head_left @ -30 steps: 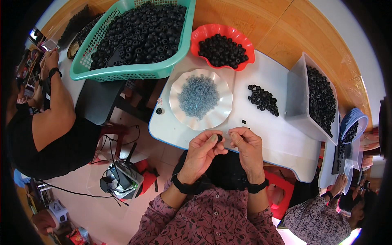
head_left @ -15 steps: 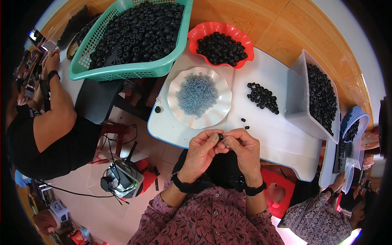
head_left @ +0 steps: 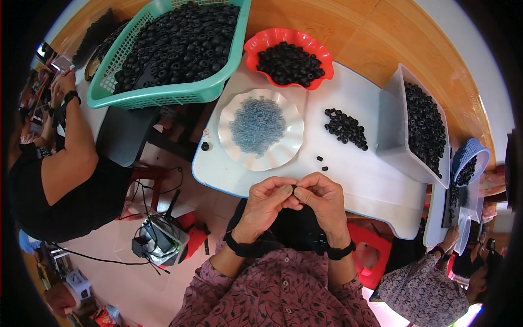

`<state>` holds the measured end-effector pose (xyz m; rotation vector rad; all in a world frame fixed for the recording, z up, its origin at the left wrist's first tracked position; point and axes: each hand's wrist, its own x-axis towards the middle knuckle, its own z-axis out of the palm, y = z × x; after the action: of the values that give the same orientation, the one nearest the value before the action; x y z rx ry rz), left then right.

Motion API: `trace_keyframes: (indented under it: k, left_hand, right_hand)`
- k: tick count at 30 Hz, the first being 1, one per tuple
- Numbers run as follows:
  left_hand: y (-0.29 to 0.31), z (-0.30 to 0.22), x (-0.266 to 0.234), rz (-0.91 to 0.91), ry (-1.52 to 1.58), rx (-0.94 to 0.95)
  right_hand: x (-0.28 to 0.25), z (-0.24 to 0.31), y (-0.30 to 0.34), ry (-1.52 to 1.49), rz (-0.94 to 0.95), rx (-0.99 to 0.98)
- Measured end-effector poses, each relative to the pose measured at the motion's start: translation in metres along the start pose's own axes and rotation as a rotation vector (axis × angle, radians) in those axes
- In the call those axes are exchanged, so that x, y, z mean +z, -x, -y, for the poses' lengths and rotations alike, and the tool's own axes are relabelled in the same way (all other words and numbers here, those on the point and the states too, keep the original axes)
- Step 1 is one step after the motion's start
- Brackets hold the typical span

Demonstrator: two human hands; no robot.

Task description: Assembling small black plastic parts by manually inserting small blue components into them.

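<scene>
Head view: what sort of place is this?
Likely a small hand-assembly workroom: a green basket heaped with small black parts, a scalloped white dish of clear bluish pieces, and another person in a patterned shirt at a neighbouring table.

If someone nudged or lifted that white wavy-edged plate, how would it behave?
The white wavy-edged plate looks stiff, as its fluted edge appears to hold its shape. Being wide and low, it would probably slide rather than tip. The small, clear bluish pieces heaped loosely in its middle might shift or spill if it were lifted at a slant.
</scene>
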<state>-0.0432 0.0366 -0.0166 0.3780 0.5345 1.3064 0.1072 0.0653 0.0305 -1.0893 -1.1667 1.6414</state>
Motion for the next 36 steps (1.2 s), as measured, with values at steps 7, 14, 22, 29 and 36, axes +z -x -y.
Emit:
trace_keyframes:
  k: [7,14,22,29,36]
  left_hand:
    - [-0.002,0.001,0.001,0.040,-0.041,-0.092]
    - [-0.006,0.000,0.003,0.009,0.043,-0.106]
    - [-0.007,-0.003,0.000,0.018,0.157,-0.103]
    - [-0.006,-0.006,0.000,0.038,0.269,-0.099]
    - [-0.005,-0.005,0.001,0.021,0.237,-0.064]
  right_hand:
    - [-0.005,-0.002,0.007,0.039,-0.046,0.055]
    - [-0.030,-0.002,-0.003,0.811,-0.408,-0.321]
    - [-0.036,-0.008,-0.019,1.322,-0.382,-0.594]
    - [-0.034,-0.005,-0.020,1.351,-0.339,-0.537]
    - [-0.028,-0.004,-0.013,1.295,-0.353,-0.495]
